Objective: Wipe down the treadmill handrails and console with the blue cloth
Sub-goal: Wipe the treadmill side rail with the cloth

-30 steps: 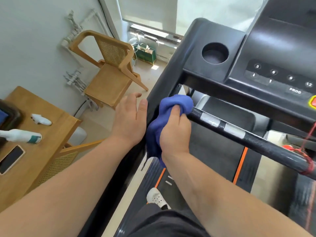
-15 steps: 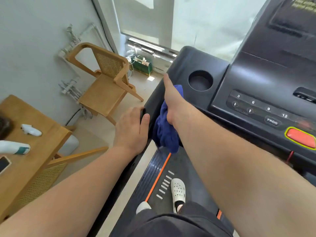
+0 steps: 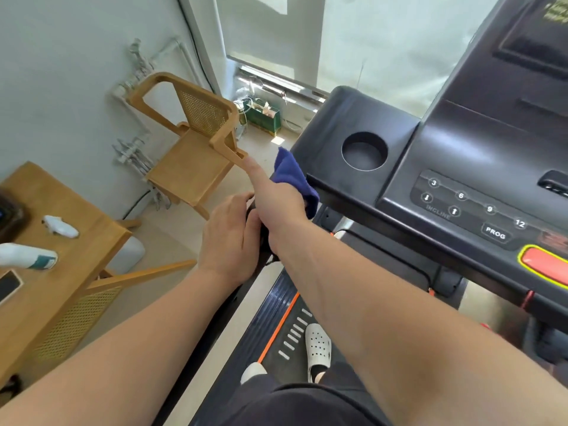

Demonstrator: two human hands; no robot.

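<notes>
**Cloth pressed to the console's left corner, other hand on the rail**

The right hand [image 3: 278, 199] grasps the blue cloth [image 3: 293, 175], which is bunched between the palm and the near left corner of the console [image 3: 430, 155]. One digit sticks out straight, pointing up and away from the person. The other fingers lie under the cloth and behind the hand, so their curl is hidden. A peak of cloth stands above the hand, and a fold hangs down on its right side, against the console's front edge.

The left hand [image 3: 227, 238] is clenched round the black handrail [image 3: 262, 241], with fingers wrapped over the top and the thumb alongside. It sits just beside the right wrist, touching or nearly touching it.

On the console, a round cup holder [image 3: 364, 151] sits right of the cloth. Further right are number keys, a PROG key and a red button [image 3: 547, 262] ringed in yellow.

Below the arms, two white shoes [image 3: 318, 345] stand on the belt [image 3: 276, 309] beside an orange stripe.

Left of the treadmill are a wooden chair [image 3: 196, 155] and a wooden table [image 3: 61, 287]. The table holds a phone [image 3: 7, 285] and a white bottle [image 3: 27, 256].
</notes>
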